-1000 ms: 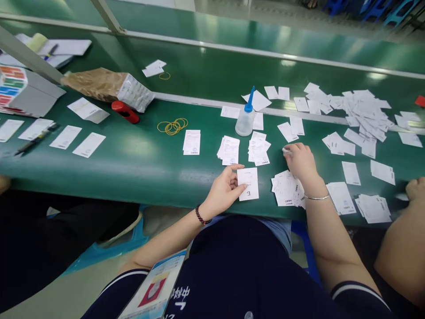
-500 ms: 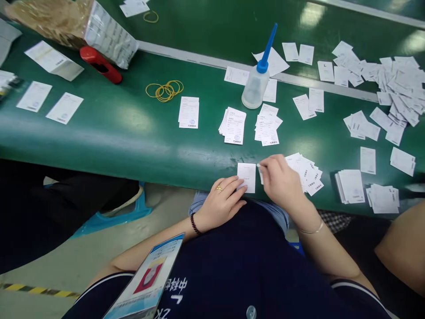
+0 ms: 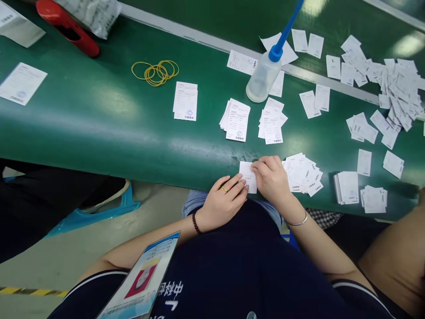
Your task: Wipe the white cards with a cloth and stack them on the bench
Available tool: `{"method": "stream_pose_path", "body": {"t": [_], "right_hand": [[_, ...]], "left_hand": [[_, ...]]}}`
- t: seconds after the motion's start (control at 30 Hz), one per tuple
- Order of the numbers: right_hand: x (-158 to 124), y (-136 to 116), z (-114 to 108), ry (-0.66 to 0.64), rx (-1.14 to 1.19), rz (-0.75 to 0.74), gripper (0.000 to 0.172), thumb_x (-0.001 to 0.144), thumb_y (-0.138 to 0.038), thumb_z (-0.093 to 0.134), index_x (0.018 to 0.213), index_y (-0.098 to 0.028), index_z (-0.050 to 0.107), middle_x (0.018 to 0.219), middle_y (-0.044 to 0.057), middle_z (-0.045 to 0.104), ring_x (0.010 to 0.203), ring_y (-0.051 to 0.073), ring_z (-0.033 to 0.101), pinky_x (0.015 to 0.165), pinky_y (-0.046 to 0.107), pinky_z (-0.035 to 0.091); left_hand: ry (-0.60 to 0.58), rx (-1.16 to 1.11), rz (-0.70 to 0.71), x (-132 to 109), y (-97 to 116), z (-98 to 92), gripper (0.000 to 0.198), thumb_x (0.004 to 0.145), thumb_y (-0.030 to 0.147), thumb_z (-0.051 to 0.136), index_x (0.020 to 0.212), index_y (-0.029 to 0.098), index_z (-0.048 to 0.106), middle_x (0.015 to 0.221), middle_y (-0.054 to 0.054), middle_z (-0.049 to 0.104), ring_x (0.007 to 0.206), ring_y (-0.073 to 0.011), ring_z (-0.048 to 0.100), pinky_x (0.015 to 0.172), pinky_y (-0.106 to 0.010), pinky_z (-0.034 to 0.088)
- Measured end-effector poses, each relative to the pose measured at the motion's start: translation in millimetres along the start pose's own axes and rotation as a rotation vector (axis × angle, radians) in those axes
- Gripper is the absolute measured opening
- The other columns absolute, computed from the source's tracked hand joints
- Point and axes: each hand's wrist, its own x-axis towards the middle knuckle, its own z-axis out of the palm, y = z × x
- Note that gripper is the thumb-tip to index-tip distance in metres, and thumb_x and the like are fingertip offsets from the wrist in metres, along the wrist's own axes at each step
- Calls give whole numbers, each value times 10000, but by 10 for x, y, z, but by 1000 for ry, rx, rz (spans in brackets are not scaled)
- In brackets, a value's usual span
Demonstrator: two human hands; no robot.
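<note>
A small white printed card [image 3: 247,170] lies near the front edge of the green table, between my two hands. My left hand [image 3: 226,199], with its fingers stretched out, rests its fingertips on the card's lower left part. The fingers of my right hand [image 3: 272,179] are pinched together at the card's upper right edge; they hide that corner. Just right of my right hand is a fanned pile of cards [image 3: 300,173]. Beyond my hands lie two more piles, a stacked one [image 3: 238,120] and a looser one [image 3: 272,126].
A squeeze bottle [image 3: 264,77] with a blue nozzle stands behind the piles. Yellow rubber bands [image 3: 156,73] and a red tool [image 3: 68,27] lie to the left. A heap of loose cards [image 3: 398,88] covers the far right. Another person's arm [image 3: 395,252] is at the right.
My right hand has moved slightly left, from beside the card onto its upper right edge, bringing the white piece it pinched there. My left hand stays on the card. The view has shifted.
</note>
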Motion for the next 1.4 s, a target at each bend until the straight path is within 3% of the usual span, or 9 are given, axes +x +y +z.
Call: {"method": "stream_pose_path", "body": {"t": [0.17, 0.43, 0.63, 0.8, 0.97, 1.17, 1.4], "right_hand": [[-77, -59, -51, -85, 62, -26, 186, 905, -76, 490, 882, -212, 615, 828, 66, 574, 762, 205, 489, 689, 354, 485], [-42, -52, -49, -66, 10, -9, 197, 902, -67, 485, 861, -211, 612, 817, 68, 567, 750, 207, 478, 682, 350, 479], [5, -15, 7, -53, 16, 45, 216, 910, -98, 471, 832, -209, 639, 807, 80, 569, 753, 224, 473, 683, 380, 471], [-74, -62, 9, -53, -13, 7, 246, 891, -49, 455, 821, -205, 631, 797, 77, 567, 729, 213, 463, 667, 359, 476], [30, 45, 83, -10, 26, 54, 215, 886, -80, 495, 774, -201, 633, 786, 75, 591, 741, 216, 500, 681, 367, 493], [36, 164, -2, 164, 332, 332, 77, 900, -229, 584, 846, -224, 639, 816, 37, 625, 802, 200, 600, 728, 362, 520], [-182, 84, 90, 196, 267, 189, 130, 928, -186, 517, 931, -171, 647, 854, 86, 584, 816, 217, 561, 718, 374, 516]], "left_hand": [[-12, -12, -25, -16, 8, 26, 215, 905, 158, 535, 1075, 183, 663, 1183, -97, 700, 1216, -262, 604, 1012, -435, 459], [27, 21, -38, -12, 24, 35, 184, 894, 153, 552, 1033, 166, 672, 1154, -92, 711, 1186, -258, 623, 1015, -424, 465], [-7, 31, -21, -20, 24, 33, 212, 895, 157, 542, 1060, 183, 672, 1174, -92, 702, 1215, -260, 603, 1032, -436, 462], [0, 54, -24, 3, 34, 15, 205, 896, 151, 537, 1047, 190, 670, 1142, -80, 714, 1191, -246, 618, 1012, -420, 468], [-19, 63, -21, 0, 34, 6, 192, 896, 173, 562, 1068, 155, 646, 1144, -84, 712, 1191, -251, 617, 1026, -425, 451], [-14, 88, -10, -48, 27, 37, 230, 891, 187, 568, 1114, 173, 624, 1162, -86, 704, 1204, -246, 609, 1036, -416, 445], [97, 131, 46, -85, -4, 140, 248, 849, 197, 622, 1096, 176, 623, 1099, -100, 714, 1167, -247, 632, 1037, -418, 445]]}}
